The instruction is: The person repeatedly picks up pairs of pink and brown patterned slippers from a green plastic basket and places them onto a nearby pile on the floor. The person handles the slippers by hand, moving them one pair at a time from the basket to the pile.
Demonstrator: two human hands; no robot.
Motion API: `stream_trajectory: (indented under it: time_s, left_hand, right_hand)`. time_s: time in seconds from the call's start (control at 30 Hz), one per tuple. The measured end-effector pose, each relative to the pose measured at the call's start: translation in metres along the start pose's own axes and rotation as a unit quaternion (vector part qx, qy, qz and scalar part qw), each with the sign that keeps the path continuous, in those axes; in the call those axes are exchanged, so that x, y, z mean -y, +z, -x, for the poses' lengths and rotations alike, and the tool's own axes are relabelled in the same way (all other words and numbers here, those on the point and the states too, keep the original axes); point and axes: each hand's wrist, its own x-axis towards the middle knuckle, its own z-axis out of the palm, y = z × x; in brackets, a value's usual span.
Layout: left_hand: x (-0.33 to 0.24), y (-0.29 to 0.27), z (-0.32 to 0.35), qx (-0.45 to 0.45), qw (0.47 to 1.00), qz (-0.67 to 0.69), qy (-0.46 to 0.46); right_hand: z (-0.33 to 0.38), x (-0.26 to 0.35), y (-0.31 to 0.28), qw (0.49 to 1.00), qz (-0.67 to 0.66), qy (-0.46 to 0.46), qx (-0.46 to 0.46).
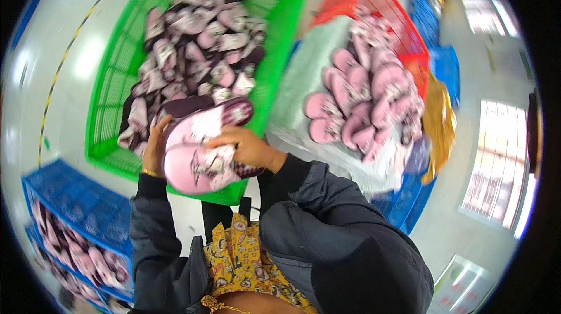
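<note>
Two pink slippers (196, 150) with dark trim lie stacked together over the near rim of a green plastic crate (111, 80). My left hand (155, 144) grips their left edge from below. My right hand (248, 145) lies on top of them at the right, fingers curled over the upper slipper. The green crate holds a heap of pink and dark purple slippers (198, 39).
A red crate (380, 4) at the upper right, lined with a clear bag, holds several pink slippers (362, 97). Blue crates (76, 209) with more slippers stand at the lower left. Other blue crates (435, 51) sit beyond the red one. The floor is pale grey.
</note>
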Motion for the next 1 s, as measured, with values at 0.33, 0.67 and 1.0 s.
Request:
stream_trajectory:
  time_s: [0.33, 0.67, 1.0]
  left_hand:
    - [0.021, 0.176, 0.053, 0.124, 0.964, -0.074, -0.224]
    - [0.054, 0.432, -0.014, 0.339, 0.906, -0.147, -0.205]
    - [0.144, 0.498, -0.039, 0.340, 0.880, -0.257, -0.209]
  right_hand:
    - [0.150, 0.070, -0.073, 0.984, 0.087, 0.024, -0.157]
    - [0.307, 0.115, -0.231, 0.948, 0.134, -0.007, -0.287]
    - [0.480, -0.037, -0.431, 0.581, -0.246, -0.208, -0.747]
